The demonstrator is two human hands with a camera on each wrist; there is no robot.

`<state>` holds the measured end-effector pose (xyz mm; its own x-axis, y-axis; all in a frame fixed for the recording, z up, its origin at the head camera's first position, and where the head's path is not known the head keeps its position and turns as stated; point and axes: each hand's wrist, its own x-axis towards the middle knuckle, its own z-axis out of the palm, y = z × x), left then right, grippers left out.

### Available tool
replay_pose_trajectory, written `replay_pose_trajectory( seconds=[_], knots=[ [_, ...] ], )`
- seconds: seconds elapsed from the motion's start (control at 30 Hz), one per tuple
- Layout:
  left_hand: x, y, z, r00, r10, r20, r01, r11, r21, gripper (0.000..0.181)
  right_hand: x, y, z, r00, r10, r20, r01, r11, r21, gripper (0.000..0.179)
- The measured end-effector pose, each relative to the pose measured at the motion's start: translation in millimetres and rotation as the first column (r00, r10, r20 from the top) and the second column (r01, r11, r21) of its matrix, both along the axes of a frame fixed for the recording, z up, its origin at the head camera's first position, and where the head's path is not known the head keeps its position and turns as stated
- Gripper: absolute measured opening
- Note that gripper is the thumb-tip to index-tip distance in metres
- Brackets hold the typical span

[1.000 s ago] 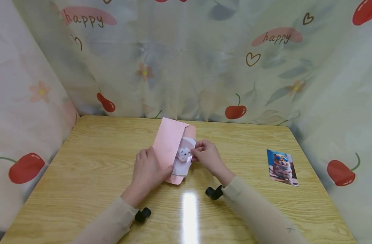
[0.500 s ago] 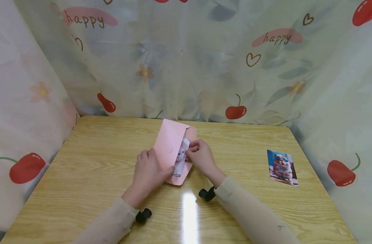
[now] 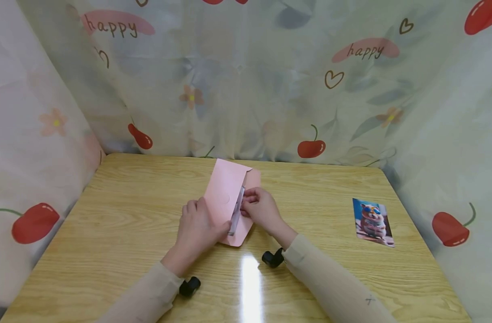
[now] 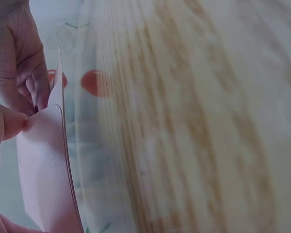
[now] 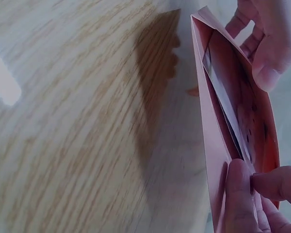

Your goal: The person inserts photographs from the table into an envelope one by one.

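Tilted above the table, a pink envelope (image 3: 225, 188) is held with its flap side open toward the right. My left hand (image 3: 195, 231) grips its left side, thumb (image 4: 9, 121) along the mouth. With fingertips at the opening, my right hand (image 3: 263, 211) pinches the edge of a photo (image 3: 236, 213), most of which sits inside the envelope. In the right wrist view the photo (image 5: 228, 107) shows between the pink walls, with the right thumb and fingers at its near edge. A second photo (image 3: 373, 222), a hamster in sunglasses, lies on the table at the right.
The wood-grain table (image 3: 120, 224) carries a bright light reflection in front. Patterned curtains (image 3: 237, 80) with cherries and flowers close off the back and both sides. Small black wrist cameras (image 3: 190, 286) stick out at each sleeve.
My right hand has moved left, pushing the white-hamster photo deeper into the envelope until only a narrow strip shows. The left hand stays nearly still, and the sunglasses photo has not moved.
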<state>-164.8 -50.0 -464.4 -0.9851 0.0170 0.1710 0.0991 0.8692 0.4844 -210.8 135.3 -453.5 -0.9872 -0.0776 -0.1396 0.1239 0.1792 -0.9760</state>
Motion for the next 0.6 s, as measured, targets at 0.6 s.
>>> replay_pose_trajectory(
  seconds=[0.6],
  knots=[
    [-2.9,-4.5,-3.6,0.999,0.014,0.032,-0.013,1.000,-0.025,0.091,0.9,45.2,16.9,0.995,-0.020,-0.096,0.028,0.996,0.087,0.039]
  ],
)
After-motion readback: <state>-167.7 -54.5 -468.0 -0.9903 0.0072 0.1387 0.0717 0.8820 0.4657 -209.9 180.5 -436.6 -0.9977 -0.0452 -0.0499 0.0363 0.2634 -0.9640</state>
